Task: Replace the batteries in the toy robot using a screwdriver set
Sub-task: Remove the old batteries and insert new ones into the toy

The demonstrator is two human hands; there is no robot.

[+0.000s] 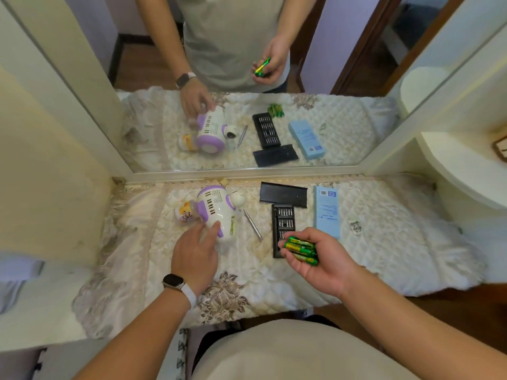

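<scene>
Over the table's (263,281) bare middle, right hand (325,263) grips batteries (301,250); left hand (195,257), fingers (211,233) straight, touches toy robot (218,205).

Nothing was legible. The blue box (326,212) carried a barcode + several lines of dark print at its far end & mid-face, all too small/blurry to read. The green batteries (301,250) had yellow label bands w/ a small round mark, but no letters could be made out. The small white-yellow item (185,213) showed a cartoon pic w/o readable words.

Glossy plastic toy robot (216,208), quilted cloth (384,242)
</scene>
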